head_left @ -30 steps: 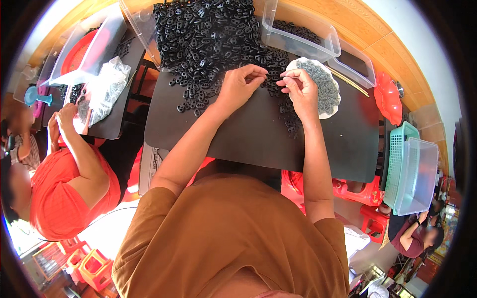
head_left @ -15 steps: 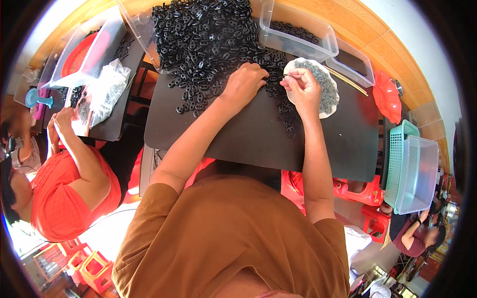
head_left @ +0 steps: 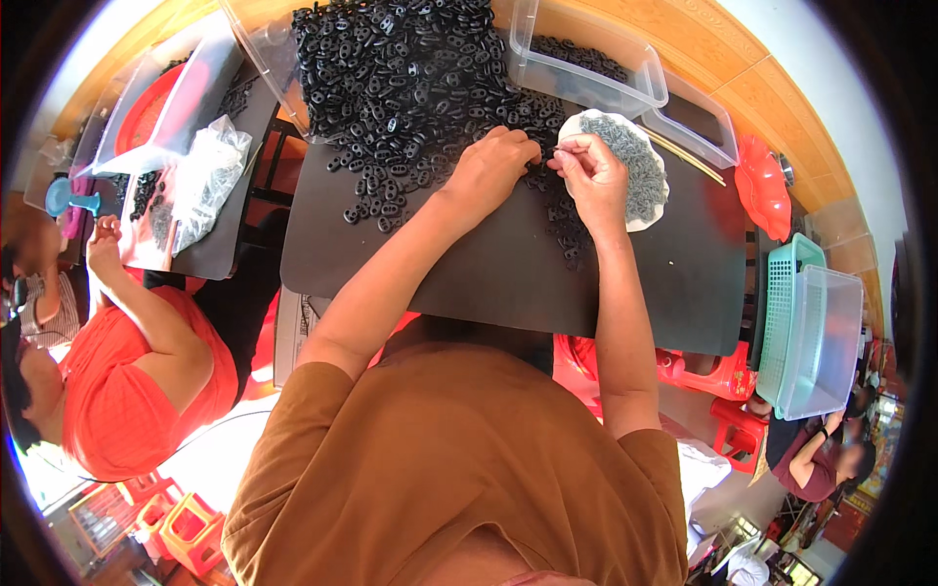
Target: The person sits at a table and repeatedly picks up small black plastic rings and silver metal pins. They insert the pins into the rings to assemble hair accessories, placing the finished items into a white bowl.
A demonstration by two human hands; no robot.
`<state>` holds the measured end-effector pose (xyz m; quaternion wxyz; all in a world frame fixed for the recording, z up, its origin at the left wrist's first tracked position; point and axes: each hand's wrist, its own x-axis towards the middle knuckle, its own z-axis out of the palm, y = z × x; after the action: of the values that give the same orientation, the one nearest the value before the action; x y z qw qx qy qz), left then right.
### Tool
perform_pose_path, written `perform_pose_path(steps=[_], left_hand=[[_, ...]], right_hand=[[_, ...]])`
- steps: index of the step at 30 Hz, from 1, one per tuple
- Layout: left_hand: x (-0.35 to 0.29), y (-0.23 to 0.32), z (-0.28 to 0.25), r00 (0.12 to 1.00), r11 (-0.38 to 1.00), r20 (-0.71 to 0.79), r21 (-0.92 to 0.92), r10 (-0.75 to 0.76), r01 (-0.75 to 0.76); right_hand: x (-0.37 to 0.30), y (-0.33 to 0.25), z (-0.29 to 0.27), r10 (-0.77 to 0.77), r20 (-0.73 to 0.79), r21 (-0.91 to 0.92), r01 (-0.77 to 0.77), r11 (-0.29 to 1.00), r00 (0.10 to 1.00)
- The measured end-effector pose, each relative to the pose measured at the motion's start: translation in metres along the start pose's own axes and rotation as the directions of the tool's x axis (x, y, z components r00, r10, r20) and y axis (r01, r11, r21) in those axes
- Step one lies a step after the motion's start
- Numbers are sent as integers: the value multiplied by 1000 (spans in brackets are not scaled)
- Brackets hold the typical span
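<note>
My left hand (head_left: 491, 168) is over the right edge of a big heap of black oval two-holed plastic pieces (head_left: 401, 68). Its fingers are curled with the tips together; whatever they hold is hidden. Close beside it, my right hand (head_left: 596, 181) makes a pinch, thumb against forefinger, too small a grip to show what is in it. The fingertips of both hands almost meet. Just right of my right hand lies a white scalloped dish (head_left: 657, 217) full of small grey pieces (head_left: 640, 171). More flat black pieces (head_left: 567, 230) are scattered below the hands.
Clear plastic boxes (head_left: 586, 86) stand at the back, one holding black pieces. Thin sticks (head_left: 689, 156) and a red scalloped dish (head_left: 762, 190) are on the right, beyond them a green basket (head_left: 782, 322). A person in red (head_left: 147, 381) sits at another table on the left.
My left hand has shifted slightly right, and my right hand slightly left, narrowing the gap between their fingertips. The hands of the person in red have changed position.
</note>
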<state>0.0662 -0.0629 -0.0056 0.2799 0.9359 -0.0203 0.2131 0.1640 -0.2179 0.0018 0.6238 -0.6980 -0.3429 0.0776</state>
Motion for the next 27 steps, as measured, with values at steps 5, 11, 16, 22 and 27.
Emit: perform_pose_path(steps=[5, 11, 16, 22, 27], left_hand=[[-1, -9, 2, 989, 939, -31, -319, -148, 130], [3, -21, -6, 920, 675, 133, -642, -369, 364], [2, -24, -6, 892, 259, 268, -891, -365, 373], [3, -19, -9, 914, 294, 261, -888, -311, 354], [3, -22, -5, 909, 223, 273, -910, -314, 350]], right_hand=[[-1, -4, 0, -18, 7, -30, 18, 999, 1000], [-2, -6, 2, -11, 29, -53, 13, 999, 1000], [-4, -6, 6, 2, 63, -21, -1, 1000, 998], [-6, -5, 8, 21, 82, 20, -23, 1000, 996], [-6, -7, 10, 8, 80, 72, -13, 997, 997]])
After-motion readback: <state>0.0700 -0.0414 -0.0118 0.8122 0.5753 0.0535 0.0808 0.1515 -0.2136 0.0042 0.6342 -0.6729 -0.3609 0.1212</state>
